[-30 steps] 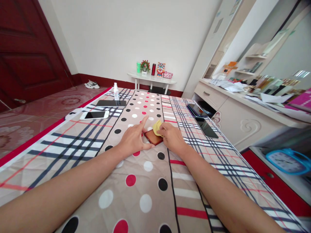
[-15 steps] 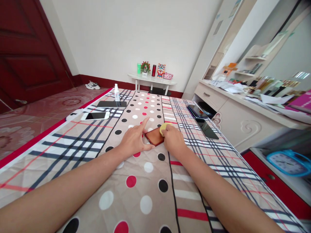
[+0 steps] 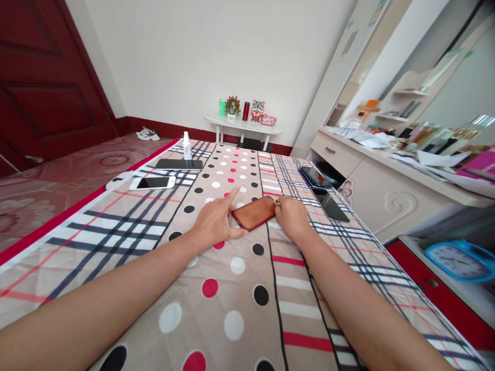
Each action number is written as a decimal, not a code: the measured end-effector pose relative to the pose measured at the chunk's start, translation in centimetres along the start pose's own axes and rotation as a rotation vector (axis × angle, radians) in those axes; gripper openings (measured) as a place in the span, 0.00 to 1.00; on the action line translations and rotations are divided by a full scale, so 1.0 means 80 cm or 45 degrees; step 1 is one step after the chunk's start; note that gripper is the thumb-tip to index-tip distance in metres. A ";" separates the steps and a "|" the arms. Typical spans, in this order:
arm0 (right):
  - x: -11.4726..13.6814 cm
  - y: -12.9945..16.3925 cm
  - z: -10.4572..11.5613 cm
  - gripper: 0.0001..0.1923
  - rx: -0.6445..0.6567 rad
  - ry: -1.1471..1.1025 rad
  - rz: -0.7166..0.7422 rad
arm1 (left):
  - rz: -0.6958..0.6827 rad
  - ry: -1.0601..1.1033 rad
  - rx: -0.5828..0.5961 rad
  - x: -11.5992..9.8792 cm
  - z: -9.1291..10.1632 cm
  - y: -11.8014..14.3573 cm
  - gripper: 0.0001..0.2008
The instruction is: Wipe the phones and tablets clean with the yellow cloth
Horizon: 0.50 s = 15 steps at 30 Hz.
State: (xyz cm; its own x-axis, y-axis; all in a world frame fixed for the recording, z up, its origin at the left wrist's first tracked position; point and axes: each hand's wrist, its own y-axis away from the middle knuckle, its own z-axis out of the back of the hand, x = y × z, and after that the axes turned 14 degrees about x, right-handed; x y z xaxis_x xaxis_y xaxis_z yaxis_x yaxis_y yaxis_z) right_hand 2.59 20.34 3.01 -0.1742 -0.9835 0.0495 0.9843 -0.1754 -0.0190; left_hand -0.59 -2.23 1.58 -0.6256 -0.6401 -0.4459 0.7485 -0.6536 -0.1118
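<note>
A reddish-brown phone [image 3: 255, 213] lies flat and slanted on the dotted bedspread, its glossy brown face upward. Around its left end is my left hand [image 3: 216, 219], thumb against the near edge and fingers at the far-left corner, the forefinger stretched out. My right hand [image 3: 294, 217] is closed at the phone's right end, pinching a yellow sponge pad [image 3: 277, 203]. Most of the pad is hidden by the fingers; only a small part shows. Whether the brown face is a case or the phone's own back, I cannot tell.
On the left lie a white phone [image 3: 152, 183] and a black tablet [image 3: 179, 164], with a white spray bottle [image 3: 187, 146] beside them. A dark phone [image 3: 330, 205] and stacked devices [image 3: 317, 176] lie right. A blue clock [image 3: 460, 260] stands beyond the bed's right edge.
My right hand has slid the yellow pad rightward across the phone to its right end, baring more of the brown face. My left hand stays at the left end.
</note>
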 end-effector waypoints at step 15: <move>0.015 0.005 -0.007 0.11 -0.010 0.001 0.130 | 0.020 0.004 0.014 0.002 0.000 0.000 0.56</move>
State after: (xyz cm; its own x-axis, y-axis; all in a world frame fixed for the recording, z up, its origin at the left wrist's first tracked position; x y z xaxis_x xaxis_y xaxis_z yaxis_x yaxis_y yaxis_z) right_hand 2.77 19.06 2.53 -0.0733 -0.9962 0.0459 0.9967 -0.0748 -0.0313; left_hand -0.68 -2.29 1.49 -0.6130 -0.6491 -0.4504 0.7557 -0.6480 -0.0948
